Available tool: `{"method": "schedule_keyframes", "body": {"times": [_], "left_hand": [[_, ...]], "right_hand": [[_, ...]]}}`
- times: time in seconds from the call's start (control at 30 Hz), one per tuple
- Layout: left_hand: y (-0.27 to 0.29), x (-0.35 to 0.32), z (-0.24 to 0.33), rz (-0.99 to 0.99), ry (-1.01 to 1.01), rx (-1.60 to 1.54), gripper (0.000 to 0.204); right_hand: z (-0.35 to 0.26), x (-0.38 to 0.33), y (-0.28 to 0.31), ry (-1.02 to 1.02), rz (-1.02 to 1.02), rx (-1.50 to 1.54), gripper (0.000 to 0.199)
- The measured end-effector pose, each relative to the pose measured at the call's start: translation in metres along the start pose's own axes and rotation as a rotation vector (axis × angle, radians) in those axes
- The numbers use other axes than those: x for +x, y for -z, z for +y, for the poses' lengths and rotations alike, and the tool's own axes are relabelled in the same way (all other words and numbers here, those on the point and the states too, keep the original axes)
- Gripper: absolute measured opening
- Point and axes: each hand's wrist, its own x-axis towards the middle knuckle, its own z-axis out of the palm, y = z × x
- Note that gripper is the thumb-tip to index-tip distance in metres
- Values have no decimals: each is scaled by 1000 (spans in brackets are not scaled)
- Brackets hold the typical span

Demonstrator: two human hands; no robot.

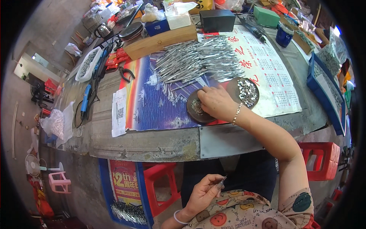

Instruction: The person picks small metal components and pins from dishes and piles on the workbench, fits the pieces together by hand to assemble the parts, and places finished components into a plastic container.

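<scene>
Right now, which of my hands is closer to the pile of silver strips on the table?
Right. Your right hand rests on the near round dish, just below the pile of silver strips. Your left hand is down by your lap, off the table, pinching a small metal piece.

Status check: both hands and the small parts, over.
Right hand reaching into the dark round dish of small metal bits. Left hand pinching a thin metal pin near the lap. Nothing blocking either hand.
</scene>
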Motion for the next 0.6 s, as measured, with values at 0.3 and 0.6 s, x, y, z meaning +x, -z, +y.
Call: {"method": "schedule_keyframes", "body": {"times": [0.3, 0.6], "left_hand": [[4, -1, 0, -22, 1, -27, 27], [7, 0, 3, -29, 13, -29, 25]], "right_hand": [[8, 2, 4, 12, -40, 141, 9], [5, -1, 26, -93, -7, 489, 13]]}}
